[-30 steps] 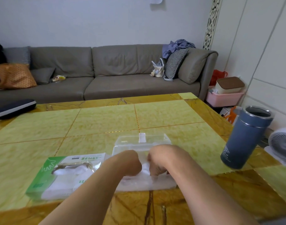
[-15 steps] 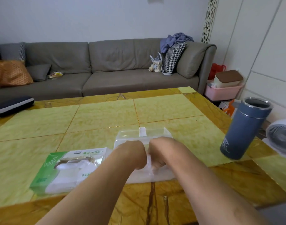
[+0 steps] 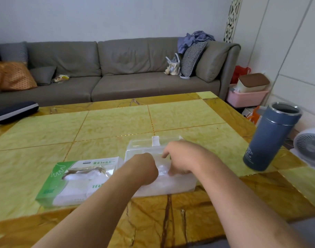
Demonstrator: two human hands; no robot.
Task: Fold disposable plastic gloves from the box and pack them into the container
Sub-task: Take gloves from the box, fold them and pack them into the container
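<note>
A clear plastic container [image 3: 187, 187] stands near the table's front edge with its lid [image 3: 140, 145] tipped open behind it. Whitish plastic gloves [image 3: 163, 171] lie inside it. Both my hands are down in the container. My left hand [image 3: 144, 169] is curled into a fist on the gloves, and my right hand [image 3: 180, 158] bends its fingers down onto them. My fingertips are hidden. Left of the container lies the green and white glove box [image 3: 67, 183], with gloves bulging from its torn opening.
A blue steel tumbler [image 3: 271, 136] stands open at the table's right edge. A dark flat case [image 3: 13, 111] lies at the far left corner. Beyond the yellow tiled table [image 3: 117, 122] is a grey sofa [image 3: 117, 72]; a white fan [image 3: 310, 149] and pink bin [image 3: 246, 97] sit on the right.
The two hands stay in the container, shifting slightly; the right hand's fingers have spread a little toward the lid. The camera moved closer and tilted.
</note>
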